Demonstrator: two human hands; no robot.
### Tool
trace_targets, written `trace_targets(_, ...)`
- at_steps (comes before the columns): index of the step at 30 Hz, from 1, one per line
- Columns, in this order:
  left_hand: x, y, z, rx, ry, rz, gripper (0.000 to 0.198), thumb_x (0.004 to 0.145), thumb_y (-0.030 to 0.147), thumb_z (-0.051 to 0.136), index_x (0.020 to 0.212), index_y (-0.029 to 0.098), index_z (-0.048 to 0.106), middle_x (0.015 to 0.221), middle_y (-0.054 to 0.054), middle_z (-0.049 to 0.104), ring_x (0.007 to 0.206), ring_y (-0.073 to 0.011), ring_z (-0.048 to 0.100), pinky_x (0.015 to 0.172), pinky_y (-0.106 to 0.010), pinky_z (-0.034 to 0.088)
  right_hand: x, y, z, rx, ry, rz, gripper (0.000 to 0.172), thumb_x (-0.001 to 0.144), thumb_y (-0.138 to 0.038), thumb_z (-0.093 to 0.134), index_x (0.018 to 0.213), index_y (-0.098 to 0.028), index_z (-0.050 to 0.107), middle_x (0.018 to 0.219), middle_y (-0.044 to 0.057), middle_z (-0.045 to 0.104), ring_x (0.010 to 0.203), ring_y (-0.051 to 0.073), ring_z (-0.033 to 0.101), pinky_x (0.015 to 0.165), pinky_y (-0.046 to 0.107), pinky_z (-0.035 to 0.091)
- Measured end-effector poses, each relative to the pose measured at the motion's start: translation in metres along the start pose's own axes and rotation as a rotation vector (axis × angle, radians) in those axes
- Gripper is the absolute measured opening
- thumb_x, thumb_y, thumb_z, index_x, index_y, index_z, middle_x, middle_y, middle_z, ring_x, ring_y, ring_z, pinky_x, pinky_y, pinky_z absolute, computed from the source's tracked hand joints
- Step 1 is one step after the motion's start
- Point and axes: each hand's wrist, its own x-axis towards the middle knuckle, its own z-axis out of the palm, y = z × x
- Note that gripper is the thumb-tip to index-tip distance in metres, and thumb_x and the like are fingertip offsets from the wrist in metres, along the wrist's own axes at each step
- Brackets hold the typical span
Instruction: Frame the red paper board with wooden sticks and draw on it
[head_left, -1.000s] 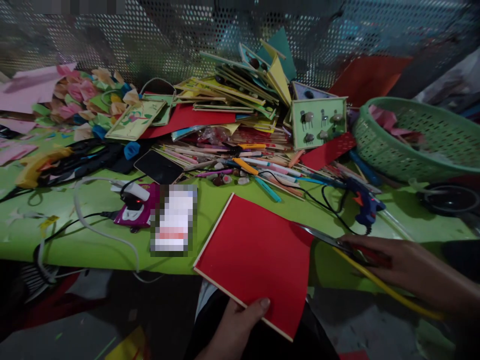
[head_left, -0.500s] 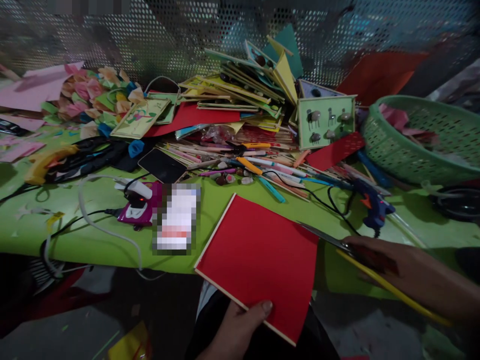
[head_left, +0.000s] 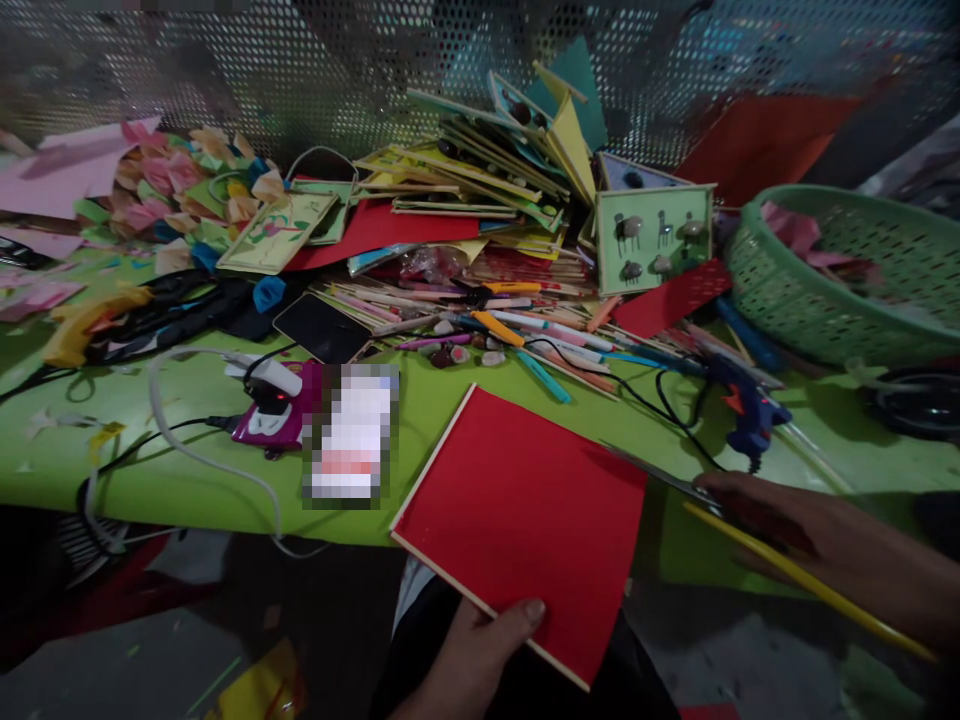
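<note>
A square red card (head_left: 525, 510) with thin pale wooden strips along its left and lower edges is tilted over the table's front edge. My left hand (head_left: 495, 635) grips its lower edge, thumb on top and fingers hidden underneath. In my right hand (head_left: 787, 530) is a pair of scissors (head_left: 660, 474), the blades pointing left at the card's upper right edge. The lower blade, if apart, is hidden, so I cannot see whether they cut. A long yellow rod-like piece (head_left: 810, 575) runs beneath my right hand; whether it belongs to the scissors is unclear.
On the green table (head_left: 442, 400) lie a lit phone (head_left: 351, 435), a purple power strip (head_left: 277, 415) with cables, and a blue glue gun (head_left: 754, 415). Behind are pens, sticks, a pile of framed cards (head_left: 480, 170) and paper flowers (head_left: 180, 190). A green basket (head_left: 840, 270) stands right.
My right hand and the scissors have shifted slightly right, and the card's right edge sits a little further right. My left hand keeps its hold.
</note>
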Motion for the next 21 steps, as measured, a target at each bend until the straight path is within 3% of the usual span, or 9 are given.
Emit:
trace_targets(3, 0.0, 0.0, 0.0, 0.012, 0.001, 0.001, 0.079, 0.059, 0.057, 0.098, 0.121, 0.014, 0.077, 0.115, -0.017, 0.08, 0.116, -0.0383, 0.073, 0.112, -0.057, 0.049, 0.001, -0.004, -0.003, -0.007, -0.085, 0.037, 0.069, 0.079, -0.074, 0.065, 0.135, -0.035, 0.07, 0.139, 0.006, 0.074, 0.122, 0.036, 0.072, 0.102, 0.044, 0.059)
trace_targets(6, -0.001, 0.001, 0.001, 0.027, 0.006, 0.007, 0.076, 0.06, 0.056, 0.098, 0.121, 0.014, 0.077, 0.115, -0.017, 0.08, 0.114, -0.0375, 0.074, 0.111, -0.056, 0.05, 0.001, -0.009, -0.004, -0.077, -0.058, 0.06, 0.071, 0.079, -0.075, 0.064, 0.136, -0.034, 0.069, 0.14, 0.007, 0.073, 0.124, 0.036, 0.071, 0.105, 0.048, 0.058)
trace_targets(14, -0.003, 0.004, 0.004, 0.041, -0.015, -0.003, 0.069, 0.058, 0.057, 0.098, 0.109, 0.014, 0.081, 0.113, -0.018, 0.081, 0.115, -0.0399, 0.073, 0.111, -0.057, 0.051, 0.002, -0.024, -0.004, -0.099, -0.057, 0.046, 0.071, 0.078, -0.073, 0.063, 0.134, -0.031, 0.07, 0.137, 0.007, 0.075, 0.12, 0.035, 0.073, 0.098, 0.045, 0.062)
trace_targets(21, -0.003, 0.002, 0.006, 0.025, -0.021, -0.017, 0.072, 0.057, 0.058, 0.098, 0.112, 0.015, 0.08, 0.112, -0.017, 0.081, 0.115, -0.0398, 0.073, 0.11, -0.058, 0.051, 0.004, -0.04, -0.003, -0.159, -0.031, 0.006, 0.06, 0.08, -0.064, 0.061, 0.129, -0.033, 0.073, 0.13, 0.006, 0.078, 0.113, 0.035, 0.076, 0.094, 0.045, 0.063)
